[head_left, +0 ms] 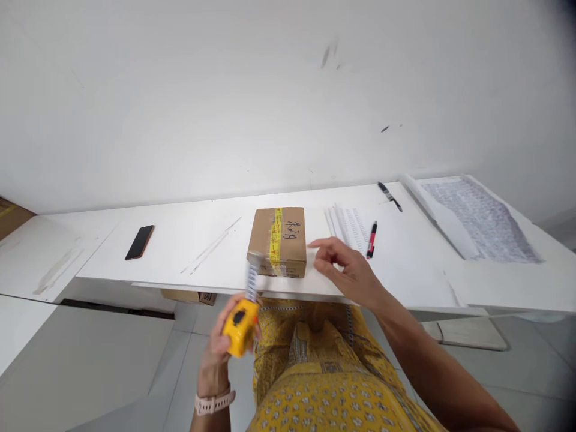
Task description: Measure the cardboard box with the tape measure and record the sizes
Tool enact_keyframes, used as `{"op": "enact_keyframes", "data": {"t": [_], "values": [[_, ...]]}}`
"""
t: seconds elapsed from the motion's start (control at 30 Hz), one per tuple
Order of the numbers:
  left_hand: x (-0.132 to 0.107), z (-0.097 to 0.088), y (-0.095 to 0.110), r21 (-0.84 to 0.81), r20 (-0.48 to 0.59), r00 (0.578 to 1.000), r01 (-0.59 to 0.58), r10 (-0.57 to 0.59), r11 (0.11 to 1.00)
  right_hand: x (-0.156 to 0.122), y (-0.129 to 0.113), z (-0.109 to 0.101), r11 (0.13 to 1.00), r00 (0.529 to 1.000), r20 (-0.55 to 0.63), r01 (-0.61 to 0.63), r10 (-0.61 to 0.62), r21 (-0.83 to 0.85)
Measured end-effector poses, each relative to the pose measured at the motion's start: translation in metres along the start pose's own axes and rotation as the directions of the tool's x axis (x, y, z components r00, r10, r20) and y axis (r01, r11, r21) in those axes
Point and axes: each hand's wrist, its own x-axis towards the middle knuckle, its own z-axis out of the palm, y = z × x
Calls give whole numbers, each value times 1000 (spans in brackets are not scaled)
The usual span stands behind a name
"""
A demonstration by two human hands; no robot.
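Note:
My left hand [216, 353], below the table's front edge, grips a yellow tape measure [241, 329]. A short length of its blade [252, 282] sticks out to the front left corner of a small cardboard box [261, 233]; blur hides whether its tip touches. The box lies on the white table, sealed with yellow printed tape [275, 237] and marked with dark handwriting. Just right of the box hovers my right hand [350, 271], holding nothing. Its index finger points toward the box's right side, with the thumb apart and the other fingers loosely bent.
On the white table [216, 231], a dark phone [140, 242] lies at left. Right of the box are printed sheets [353, 228], a red and black pen [371, 240] and a black pen [389, 197]. Farther right lies a densely written paper [477, 219]. A wall [225, 120] rises behind.

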Motion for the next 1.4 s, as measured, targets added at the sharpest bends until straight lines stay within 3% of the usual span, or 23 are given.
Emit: {"op": "enact_keyframes", "data": {"t": [0.07, 0.13, 0.17, 0.27, 0.33, 0.43, 0.57, 0.7, 0.83, 0.97, 1.13, 1.3, 1.4], "values": [[10, -15, -2, -15, -215, 961, -183, 176, 983, 1, 26, 8, 998, 986, -162, -55, 50, -26], [26, -25, -3, 24, -335, 916, -226, 221, 974, 2, 49, 18, 993, 985, -162, -81, 67, -83], [35, -28, -4, 33, -351, 915, -201, 200, 979, 2, 57, 24, 993, 991, -123, -73, 61, -98], [56, -28, -13, 26, -280, 953, -108, 111, 994, 6, 64, 37, 997, 1000, -23, -18, 17, -69], [64, -23, -16, 29, -208, 974, -91, 96, 995, 12, 56, 38, 999, 999, -43, -9, 7, -48], [71, -12, -5, 55, -120, 987, -103, 109, 993, 25, 32, 29, 995, 987, -157, -52, 38, -82], [80, 7, 26, 87, -57, 989, -135, 140, 987, 54, 13, 6, 977, 948, -310, -124, 66, -172], [83, 35, 37, 90, -56, 962, -261, 267, 961, 80, 20, -7, 969, 892, -442, -15, -99, -247], [82, 64, 18, 46, 11, 967, -256, 256, 966, 90, 26, -4, 975, 912, -351, 170, -212, -145], [91, 81, -4, 12, 70, 981, -180, 179, 984, 88, 24, -1, 969, 921, -301, 229, -246, -90], [104, 86, -8, -6, 45, 990, -136, 136, 991, 86, 22, -3, 955, 912, -287, 263, -292, -137], [102, 89, -7, 22, 15, 996, -91, 90, 996, 87, 22, -3, 929, 890, -289, 294, -351, -225], [100, 89, -9, 26, 8, 997, -71, 70, 997, 88, 22, -4, 866, 874, -205, 354, -441, -354]]}}
